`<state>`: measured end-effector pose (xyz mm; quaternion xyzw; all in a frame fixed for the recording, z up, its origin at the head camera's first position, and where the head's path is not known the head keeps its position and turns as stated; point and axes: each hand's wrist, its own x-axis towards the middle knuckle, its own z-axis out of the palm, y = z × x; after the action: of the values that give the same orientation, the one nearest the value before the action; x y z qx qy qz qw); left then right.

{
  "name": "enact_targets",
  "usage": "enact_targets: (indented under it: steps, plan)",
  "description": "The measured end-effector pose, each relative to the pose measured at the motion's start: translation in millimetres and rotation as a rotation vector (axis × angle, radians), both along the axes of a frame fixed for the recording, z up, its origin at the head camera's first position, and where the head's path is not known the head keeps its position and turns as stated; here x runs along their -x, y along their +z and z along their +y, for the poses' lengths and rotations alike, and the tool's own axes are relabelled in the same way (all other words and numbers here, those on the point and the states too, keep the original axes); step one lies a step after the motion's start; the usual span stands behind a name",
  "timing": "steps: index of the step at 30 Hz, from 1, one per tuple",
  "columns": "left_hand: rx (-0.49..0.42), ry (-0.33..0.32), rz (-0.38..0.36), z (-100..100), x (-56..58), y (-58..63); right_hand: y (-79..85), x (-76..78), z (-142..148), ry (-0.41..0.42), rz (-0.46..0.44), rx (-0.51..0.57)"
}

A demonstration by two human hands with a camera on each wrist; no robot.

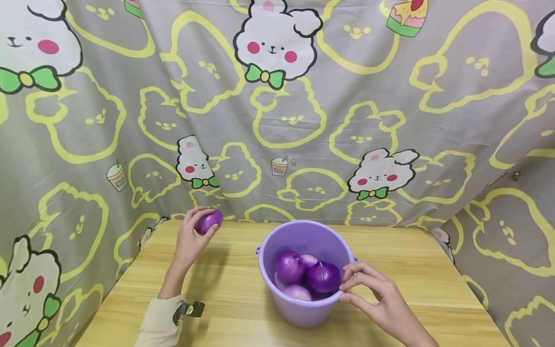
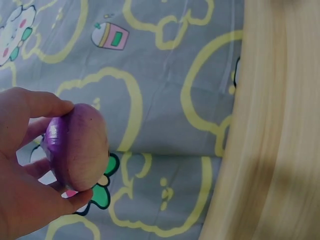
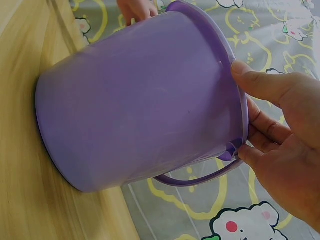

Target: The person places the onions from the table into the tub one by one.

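My left hand (image 1: 193,236) holds a purple onion (image 1: 209,221) between fingers and thumb, raised over the far left of the table. In the left wrist view the onion (image 2: 82,147) shows a glossy purple side and a paler side. A lilac plastic bucket (image 1: 303,312) stands upright on the table, with several purple onions (image 1: 323,277) inside, some of them paler. My right hand (image 1: 381,299) pinches the bucket's rim at its right side, thumb outside and fingers over the edge. From the right wrist, the bucket's wall (image 3: 145,100) and its lowered handle (image 3: 200,179) show.
The wooden table (image 1: 234,289) reaches back to a grey curtain (image 1: 303,120) printed with white rabbits and yellow outlines, which also hangs at both sides. A dark strap with a small device (image 1: 188,311) sits on the left wrist, over a pale sleeve (image 1: 158,323).
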<state>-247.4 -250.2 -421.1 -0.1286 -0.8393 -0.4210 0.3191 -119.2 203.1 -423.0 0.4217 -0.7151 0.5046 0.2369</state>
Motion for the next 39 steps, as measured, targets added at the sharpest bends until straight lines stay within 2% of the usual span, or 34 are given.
enact_targets:
  steps: [17,39]
  plan:
    - [-0.011,-0.004,0.013,5.2,-9.2,12.2,-2.5,0.7,1.5,0.001,-0.014,-0.001]
    - [-0.033,-0.053,0.058,15.9,-23.5,29.1,-1.9,0.5,-0.1,-0.011,-0.016,-0.002]
